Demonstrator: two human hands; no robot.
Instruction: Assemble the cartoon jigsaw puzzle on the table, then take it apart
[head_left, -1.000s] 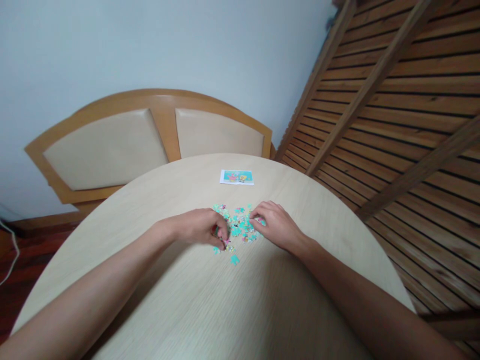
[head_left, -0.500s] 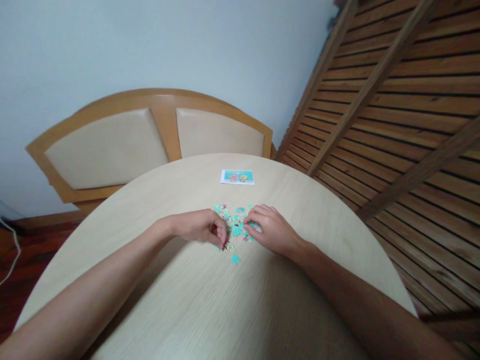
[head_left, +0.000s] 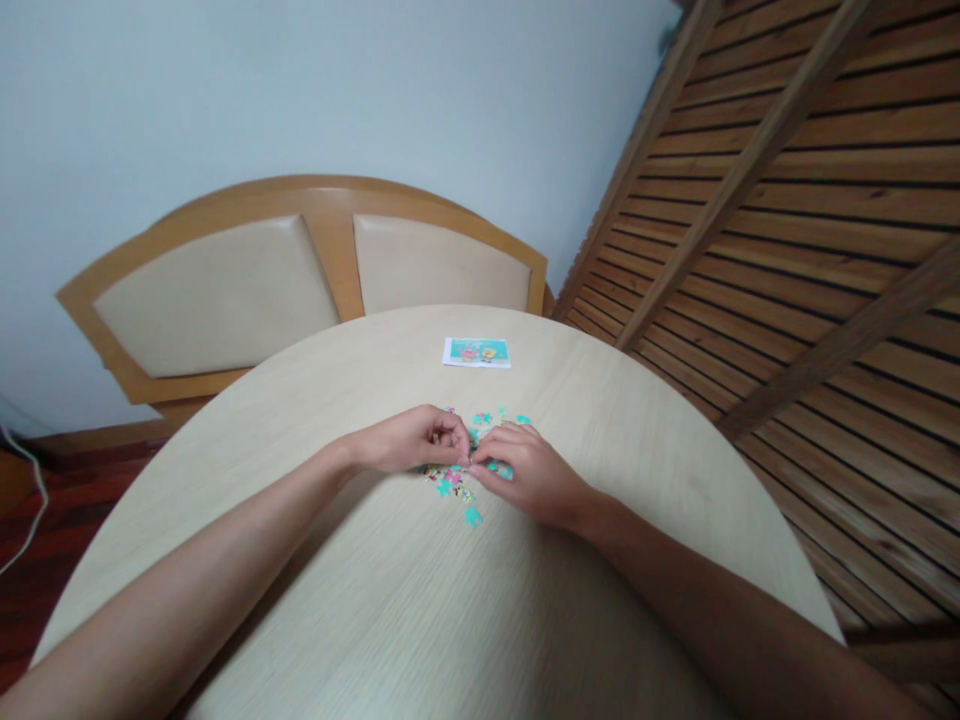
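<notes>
Pinching puzzle pieces (head_left: 466, 463) together, left hand (head_left: 409, 440) meets right hand (head_left: 525, 475) on table (head_left: 390, 600).

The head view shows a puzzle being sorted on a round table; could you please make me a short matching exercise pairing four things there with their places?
Things:
1. picture card
2. lone teal piece
3. left hand
4. padded bench back

Places:
A. behind the table, against the wall
B. fingertips meeting the right hand over the puzzle pieces
C. flat near the table's far edge
D. apart from the pile, on its near side

Pairs: 1-C, 2-D, 3-B, 4-A
</notes>
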